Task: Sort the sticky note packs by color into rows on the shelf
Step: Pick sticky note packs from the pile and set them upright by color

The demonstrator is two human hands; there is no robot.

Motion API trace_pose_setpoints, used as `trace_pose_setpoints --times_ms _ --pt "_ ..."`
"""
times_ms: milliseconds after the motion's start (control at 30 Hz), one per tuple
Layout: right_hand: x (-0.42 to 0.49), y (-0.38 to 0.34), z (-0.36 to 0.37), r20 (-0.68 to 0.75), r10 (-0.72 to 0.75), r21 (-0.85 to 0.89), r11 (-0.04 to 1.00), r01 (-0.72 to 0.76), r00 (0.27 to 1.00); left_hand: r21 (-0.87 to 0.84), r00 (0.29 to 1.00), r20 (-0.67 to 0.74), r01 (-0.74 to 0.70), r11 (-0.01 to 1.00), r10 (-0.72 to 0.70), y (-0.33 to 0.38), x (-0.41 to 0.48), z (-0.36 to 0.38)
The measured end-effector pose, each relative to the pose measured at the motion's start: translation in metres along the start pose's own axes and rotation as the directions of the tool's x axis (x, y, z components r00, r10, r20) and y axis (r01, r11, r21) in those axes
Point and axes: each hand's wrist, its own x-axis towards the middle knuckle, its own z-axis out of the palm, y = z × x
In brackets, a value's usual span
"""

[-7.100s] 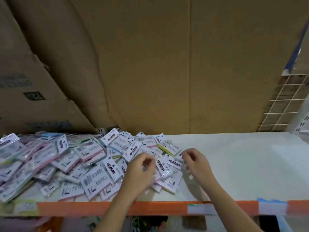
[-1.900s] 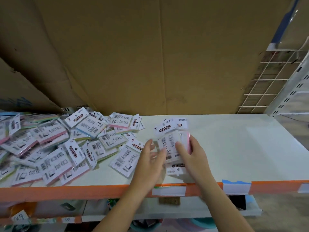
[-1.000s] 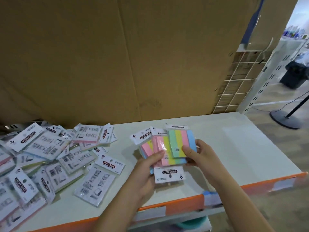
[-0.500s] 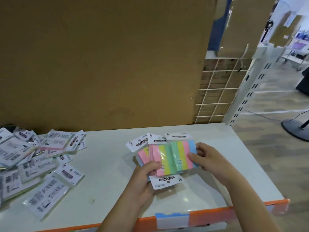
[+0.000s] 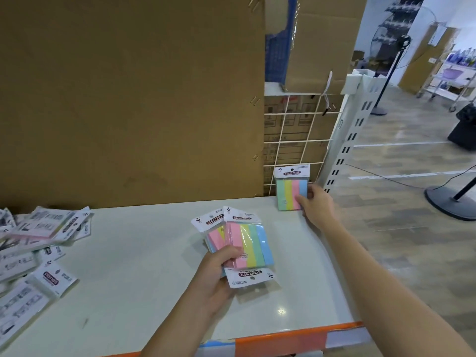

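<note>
Head view. My left hand [image 5: 219, 274] is over the middle of the white shelf [image 5: 144, 266], fingers and thumb curled round a bundle [image 5: 247, 243] of sticky note packs, fanned and face up. The front one shows pink, yellow, green and blue stripes. Two header cards point away from me and one points toward me, its "STICKY NOTE" label upside down. I cannot tell how many packs the bundle holds beyond these. My right hand [image 5: 315, 206] reaches to the far right corner of the shelf and pinches the right edge of a single pack [image 5: 291, 193], striped green, yellow, pink and blue. This pack stands upright, header on top, its lower edge at the shelf surface, just in front of a white wire grid [image 5: 291, 140]. Whether it leans on the grid I cannot tell. A loose pile [image 5: 38, 243] of packs, mostly printed side up, lies at the left end of the shelf, well apart from both hands. Brown cardboard [image 5: 128, 99] forms the back wall, and a slotted white post [image 5: 347, 140] rises beside the grid. An orange strip [image 5: 283, 338] runs along the near shelf edge. On the floor to the right stands a round grey fan base [image 5: 450, 199].
</note>
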Motion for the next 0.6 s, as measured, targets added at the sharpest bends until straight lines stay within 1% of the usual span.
trace_pose_setpoints --times_ms 67,200,300,400,600 --pt "0.0053 0.0016 0.0057 -0.016 0.020 0.016 1.000 -0.019 1.000 0.015 1.000 -0.012 0.006 1.000 -0.006 -0.0001 0.0006 0.0003" --pt "0.0051 0.0035 0.0097 -0.052 0.106 0.122 0.988 -0.099 0.993 0.025 1.000 -0.025 0.006 1.000 -0.006 -0.0025 0.0019 -0.0011" --pt "0.0073 0.0014 0.0092 -0.037 0.103 0.095 0.991 -0.099 0.994 0.028 0.999 -0.029 0.014 1.000 -0.013 -0.0036 0.0020 -0.0022" --pt "0.0077 0.0001 0.0081 -0.016 0.118 0.118 0.986 -0.115 0.993 0.034 1.000 -0.020 0.017 0.999 -0.017 -0.0036 0.0018 -0.0025" --pt "0.0042 -0.0009 0.0108 -0.041 0.157 0.125 0.981 -0.151 0.987 0.039 0.999 -0.016 0.031 0.999 -0.031 -0.0048 0.0010 -0.0043"
